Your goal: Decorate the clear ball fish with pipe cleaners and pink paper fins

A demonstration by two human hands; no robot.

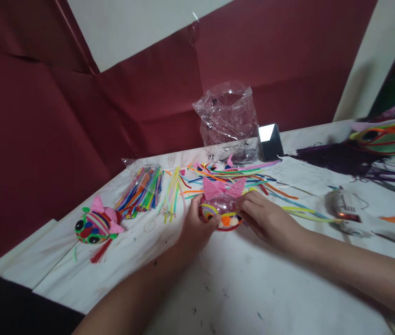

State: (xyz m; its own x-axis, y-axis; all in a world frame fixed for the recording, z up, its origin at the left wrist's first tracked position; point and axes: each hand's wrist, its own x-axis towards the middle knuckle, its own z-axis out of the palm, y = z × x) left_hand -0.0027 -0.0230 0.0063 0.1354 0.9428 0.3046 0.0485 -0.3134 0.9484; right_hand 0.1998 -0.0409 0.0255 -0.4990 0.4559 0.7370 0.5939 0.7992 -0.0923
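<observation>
Left grip (201, 224): your fingers close around the left side of the clear, round, pink-eared craft (223, 206), mid-counter (246, 284).
Right grip (253, 211): fingers bent at its right side; how tightly, I cannot tell.
Left: striped, black-eyed craft (94, 226), then multicoloured fuzzy stems (143, 190).
Right: white plastic glue gun (345, 209).

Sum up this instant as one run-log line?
left hand: gripping pink-eared craft figure | right hand: at its side | beyond: pipe cleaner bundle
</observation>
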